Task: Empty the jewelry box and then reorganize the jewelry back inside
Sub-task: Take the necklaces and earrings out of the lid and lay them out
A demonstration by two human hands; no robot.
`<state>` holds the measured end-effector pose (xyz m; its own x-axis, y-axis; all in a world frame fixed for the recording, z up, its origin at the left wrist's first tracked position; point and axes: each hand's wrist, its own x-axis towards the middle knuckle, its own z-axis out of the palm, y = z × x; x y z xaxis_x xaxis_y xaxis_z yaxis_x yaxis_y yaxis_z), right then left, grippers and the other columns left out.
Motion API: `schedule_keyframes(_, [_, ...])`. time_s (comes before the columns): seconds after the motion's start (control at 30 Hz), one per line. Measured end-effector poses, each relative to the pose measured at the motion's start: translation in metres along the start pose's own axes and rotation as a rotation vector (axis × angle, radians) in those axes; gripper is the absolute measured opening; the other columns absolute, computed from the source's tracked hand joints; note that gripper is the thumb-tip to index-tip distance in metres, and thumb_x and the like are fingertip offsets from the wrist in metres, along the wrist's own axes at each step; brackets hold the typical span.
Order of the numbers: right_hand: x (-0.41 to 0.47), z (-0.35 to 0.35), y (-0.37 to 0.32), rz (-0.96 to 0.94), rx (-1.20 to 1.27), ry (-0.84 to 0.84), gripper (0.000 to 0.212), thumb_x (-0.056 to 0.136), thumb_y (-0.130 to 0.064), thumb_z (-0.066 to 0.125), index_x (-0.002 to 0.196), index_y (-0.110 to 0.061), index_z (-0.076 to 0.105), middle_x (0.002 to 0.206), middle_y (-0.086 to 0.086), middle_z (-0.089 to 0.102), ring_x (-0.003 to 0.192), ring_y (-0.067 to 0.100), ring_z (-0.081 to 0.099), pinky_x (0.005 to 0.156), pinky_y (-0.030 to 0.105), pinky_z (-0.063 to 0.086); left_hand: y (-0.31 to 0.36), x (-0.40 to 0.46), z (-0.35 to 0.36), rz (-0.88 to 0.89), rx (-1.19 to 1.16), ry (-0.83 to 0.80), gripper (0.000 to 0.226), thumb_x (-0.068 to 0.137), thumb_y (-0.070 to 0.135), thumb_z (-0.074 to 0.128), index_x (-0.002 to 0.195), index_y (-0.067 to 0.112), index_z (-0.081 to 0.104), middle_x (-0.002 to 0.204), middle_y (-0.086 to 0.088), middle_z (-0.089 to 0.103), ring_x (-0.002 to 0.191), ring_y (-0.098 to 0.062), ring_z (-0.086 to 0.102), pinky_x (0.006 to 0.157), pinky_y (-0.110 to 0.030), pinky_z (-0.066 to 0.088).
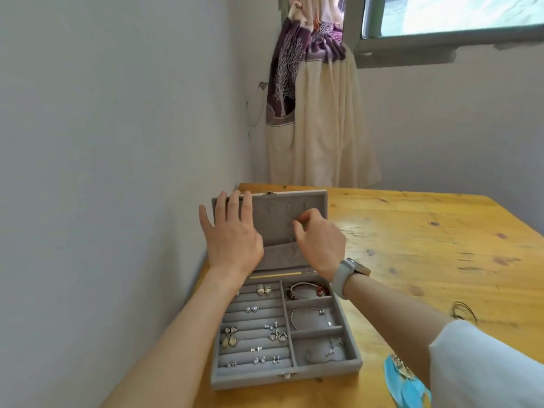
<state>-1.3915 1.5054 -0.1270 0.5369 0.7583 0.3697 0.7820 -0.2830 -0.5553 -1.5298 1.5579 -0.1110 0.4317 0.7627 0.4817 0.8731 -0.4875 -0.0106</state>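
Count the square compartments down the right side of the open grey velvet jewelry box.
3. The far compartment holds a beaded bracelet, the middle compartment a silver bangle, and the near compartment a thin chain. The right hand's wrist partly covers the far one.

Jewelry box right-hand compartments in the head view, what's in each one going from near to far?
Thin chain necklace → silver bangle → beaded bracelet, each in its own compartment of the jewelry box.

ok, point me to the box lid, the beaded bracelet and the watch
box lid [282, 207], head view, bare grey lining near the top edge
beaded bracelet [319, 290], head view, red beads on its right end
watch [362, 268], head view, on the case
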Motion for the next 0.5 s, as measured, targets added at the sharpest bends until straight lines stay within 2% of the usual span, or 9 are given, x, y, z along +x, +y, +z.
schedule_keyframes(0.1, [0.002,0.007,-0.004,-0.003,-0.061,0.052,0.023,0.093,-0.031,0.042,0.101,-0.012,0.053,0.090,0.009,0.068,0.082,0.029,0.063,0.068,0.032,0.043,-0.001,-0.001,0.007,0.014,-0.044,0.070,0.069,0.073,0.018,0.061,0.137,0.008,0.037,0.139,-0.013,0.042,0.133,-0.033,0.032,0.103,-0.061,0.022])
schedule_keyframes(0.17, [0.002,0.010,-0.006,-0.014,-0.099,0.070,0.023,0.094,-0.029,0.040,0.101,-0.011,0.052,0.089,0.009,0.069,0.081,0.030,0.063,0.067,0.032,0.040,-0.001,-0.001,0.009,0.021,-0.050,0.083,0.070,0.072,0.018,0.061,0.137,0.008,0.038,0.139,-0.013,0.042,0.133,-0.032,0.032,0.103,-0.061,0.022])
schedule_keyframes(0.3, [0.002,0.015,-0.010,-0.021,-0.138,0.065,0.023,0.095,-0.026,0.037,0.101,-0.009,0.051,0.088,0.010,0.069,0.080,0.031,0.063,0.060,0.030,0.036,0.000,-0.002,0.007,0.012,-0.074,0.062,0.071,0.077,0.022,0.056,0.142,0.011,0.028,0.147,-0.010,0.031,0.138,-0.029,0.020,0.107,-0.057,0.014])
schedule_keyframes(0.4, [0.003,0.006,-0.012,-0.013,-0.061,0.094,0.022,0.094,-0.023,0.039,0.100,-0.008,0.052,0.085,0.011,0.068,0.076,0.031,0.062,0.064,0.033,0.039,-0.001,-0.004,0.003,0.021,-0.043,0.032,0.073,0.082,0.026,0.050,0.145,0.014,0.016,0.151,-0.008,0.021,0.141,-0.026,0.011,0.109,-0.055,0.011])
schedule_keyframes(0.5, [0.012,-0.011,-0.015,-0.040,0.054,0.145,0.018,0.093,-0.021,0.042,0.098,-0.007,0.053,0.079,0.009,0.063,0.070,0.028,0.055,0.061,0.031,0.035,-0.002,-0.005,0.001,0.025,-0.013,0.000,0.073,0.086,0.030,0.042,0.146,0.016,0.003,0.153,-0.005,0.009,0.142,-0.024,0.001,0.110,-0.053,0.006])
